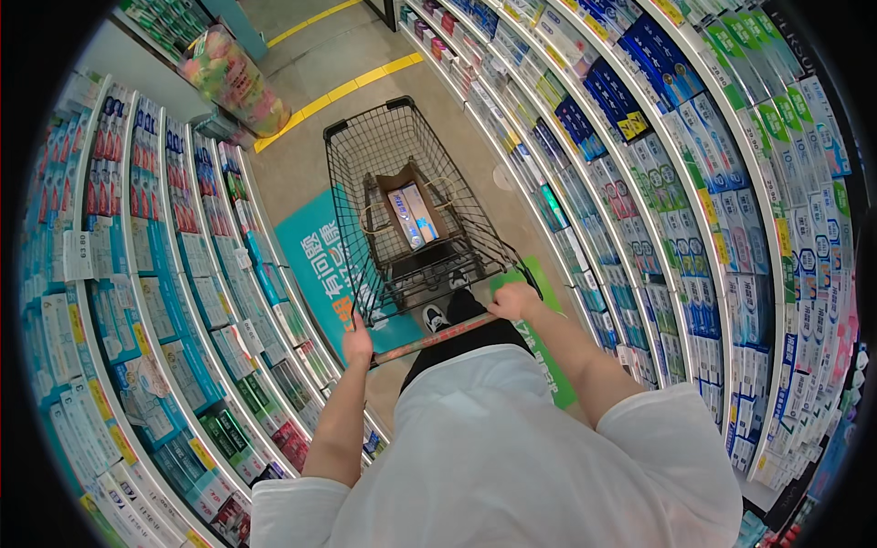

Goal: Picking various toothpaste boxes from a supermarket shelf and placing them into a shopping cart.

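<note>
Before me stands a black wire shopping cart point(425, 144), its handlebar point(431, 338) crossing in front of my waist. My left hand point(357, 341) grips the cart's frame at the bar's left end. Around the right end of the handlebar my right hand point(514, 301) is closed. Inside the basket sits a brown paper bag point(401, 179) with twisted handles, its top open. Boxed products point(412, 216) in white, blue and pale orange show in the bag; whatever lies beneath them is hidden.
Shelves of toothbrushes and boxed goods point(140, 274) line the left side. On the right, shelves of boxed oral-care products point(671, 198) curve close by. A clear bin of colourful round items point(233, 82) stands ahead left, near a yellow floor stripe point(342, 89). Teal point(318, 253) and green floor mats point(551, 356) bear writing.
</note>
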`<state>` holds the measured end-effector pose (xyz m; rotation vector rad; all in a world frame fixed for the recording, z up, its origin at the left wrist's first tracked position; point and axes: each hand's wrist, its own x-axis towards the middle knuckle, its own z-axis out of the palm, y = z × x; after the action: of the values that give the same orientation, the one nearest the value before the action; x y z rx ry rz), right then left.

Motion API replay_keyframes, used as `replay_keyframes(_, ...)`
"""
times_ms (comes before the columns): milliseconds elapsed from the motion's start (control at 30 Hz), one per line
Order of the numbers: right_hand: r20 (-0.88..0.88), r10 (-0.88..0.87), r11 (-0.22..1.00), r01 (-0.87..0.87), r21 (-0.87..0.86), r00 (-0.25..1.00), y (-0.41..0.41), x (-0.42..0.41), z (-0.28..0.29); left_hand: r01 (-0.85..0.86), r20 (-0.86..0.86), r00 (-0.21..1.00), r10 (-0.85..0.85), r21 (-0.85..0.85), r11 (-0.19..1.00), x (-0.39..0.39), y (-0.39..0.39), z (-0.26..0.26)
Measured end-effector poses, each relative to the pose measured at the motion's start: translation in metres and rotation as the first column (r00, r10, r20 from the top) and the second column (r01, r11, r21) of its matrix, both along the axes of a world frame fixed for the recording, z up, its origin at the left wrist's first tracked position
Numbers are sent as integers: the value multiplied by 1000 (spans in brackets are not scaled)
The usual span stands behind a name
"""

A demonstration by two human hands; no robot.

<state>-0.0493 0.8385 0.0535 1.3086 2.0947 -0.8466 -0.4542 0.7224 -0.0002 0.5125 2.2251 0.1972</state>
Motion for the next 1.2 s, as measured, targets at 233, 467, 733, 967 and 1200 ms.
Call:
replay_keyframes(233,-19,-4,999,3,-33,1000,-44,3,0,26,-114,993,-24,17,1000,3,-53,-18)
replay_keyframes(467,-53,32,998,-29,60,998,-96,17,-19,57,-210,976,-60,-20,998,9,-96,-13)
replay_keyframes(733,-87,-3,1000,3,-1,996,-142,31,-2,148,-211,966,-147,-9,989,37,-136,13)
replay_keyframes(967,-143,23,998,-15,59,989,-191,76,-9,263,-335,900,-277,-89,961,70,-193,-9)
replay_keyframes(1200,-136,40,998,-34,46,990,-232,119,-7,257,-339,903,-265,-68,964,115,-247,-17)
